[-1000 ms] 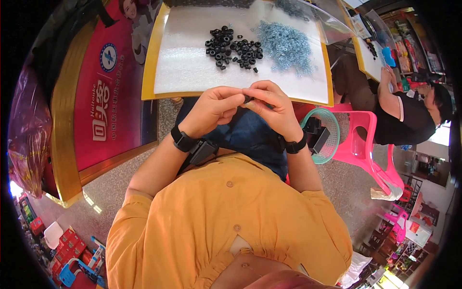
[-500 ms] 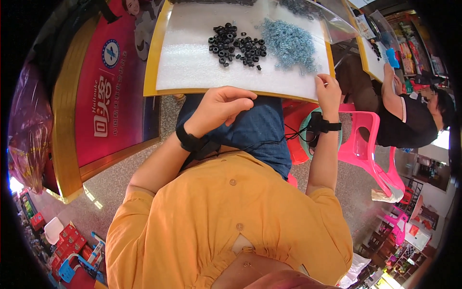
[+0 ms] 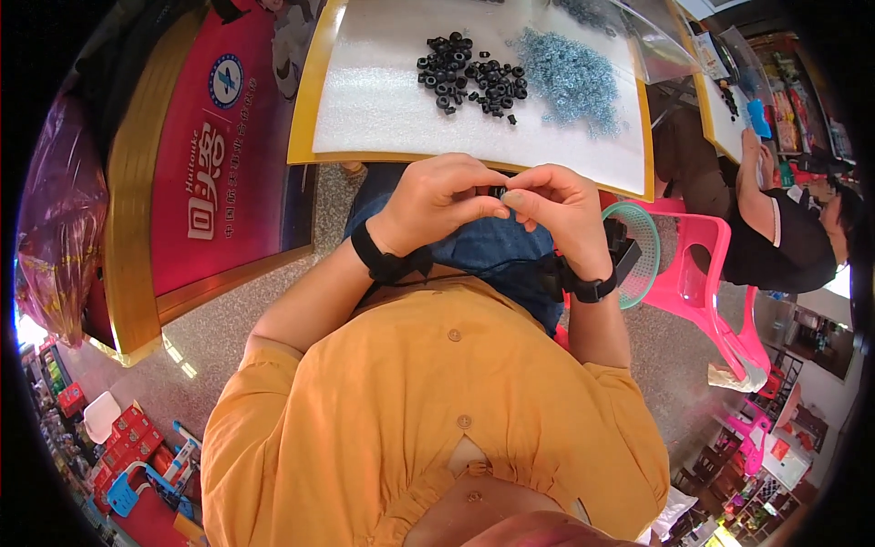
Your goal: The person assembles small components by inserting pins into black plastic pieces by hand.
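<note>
My left hand (image 3: 442, 196) and right hand (image 3: 563, 214) both have finger and thumb clamped on one black piece (image 3: 499, 191), just off the near edge of the tabletop (image 3: 383, 118), above my lap (image 3: 515, 248). Should a pinch slip, it could drop past that edge; with most of it hidden, I might miss it twisting.

Fingers of the left hand (image 3: 447, 202) and right hand (image 3: 563, 210) mostly cover a small black piece (image 3: 497, 191) by the white-topped table (image 3: 374, 105).
The table's far side is cut off above; the pale-blue pieces (image 3: 570, 82) on it are too small to tell singly. Off its near right corner, the right wrist (image 3: 584, 260) hides part of the green basket (image 3: 645, 251).
</note>
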The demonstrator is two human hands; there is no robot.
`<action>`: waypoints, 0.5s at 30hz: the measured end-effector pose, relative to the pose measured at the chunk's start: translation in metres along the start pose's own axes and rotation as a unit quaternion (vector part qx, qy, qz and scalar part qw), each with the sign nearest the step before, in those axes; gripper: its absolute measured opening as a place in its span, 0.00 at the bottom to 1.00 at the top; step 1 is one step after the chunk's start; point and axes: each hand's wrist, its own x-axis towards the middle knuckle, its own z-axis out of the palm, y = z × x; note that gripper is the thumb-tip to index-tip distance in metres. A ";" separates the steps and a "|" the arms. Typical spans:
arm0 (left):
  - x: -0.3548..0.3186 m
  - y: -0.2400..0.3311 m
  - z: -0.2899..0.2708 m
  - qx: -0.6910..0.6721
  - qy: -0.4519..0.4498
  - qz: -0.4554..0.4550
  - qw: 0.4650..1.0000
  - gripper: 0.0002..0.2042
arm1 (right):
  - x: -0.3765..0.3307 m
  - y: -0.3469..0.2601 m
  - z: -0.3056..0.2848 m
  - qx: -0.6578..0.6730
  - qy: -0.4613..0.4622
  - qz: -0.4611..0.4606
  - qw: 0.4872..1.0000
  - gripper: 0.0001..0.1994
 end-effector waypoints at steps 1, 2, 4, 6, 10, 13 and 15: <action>0.000 0.000 0.000 0.000 0.002 0.000 1.000 0.15 | 0.001 0.001 0.001 -0.006 -0.005 0.003 1.000 0.08; 0.000 0.000 0.000 0.013 0.005 0.013 1.000 0.15 | 0.001 0.002 0.003 -0.008 -0.006 0.003 1.000 0.08; -0.002 0.000 0.001 0.027 0.011 0.027 0.999 0.15 | 0.001 0.004 0.005 -0.016 0.004 -0.008 1.000 0.08; -0.004 -0.002 0.002 0.057 0.008 0.028 0.998 0.15 | 0.002 0.006 0.005 0.000 -0.001 0.006 1.000 0.09; -0.004 0.003 0.004 0.078 0.015 0.037 0.996 0.16 | 0.007 0.014 0.001 0.094 -0.028 0.078 0.992 0.09; -0.005 0.002 0.005 0.084 0.026 0.058 0.994 0.16 | 0.007 0.015 0.006 0.201 -0.050 0.116 0.971 0.10; -0.004 0.003 0.004 0.087 0.027 0.055 0.994 0.16 | 0.007 0.017 0.005 0.215 -0.072 0.127 0.966 0.10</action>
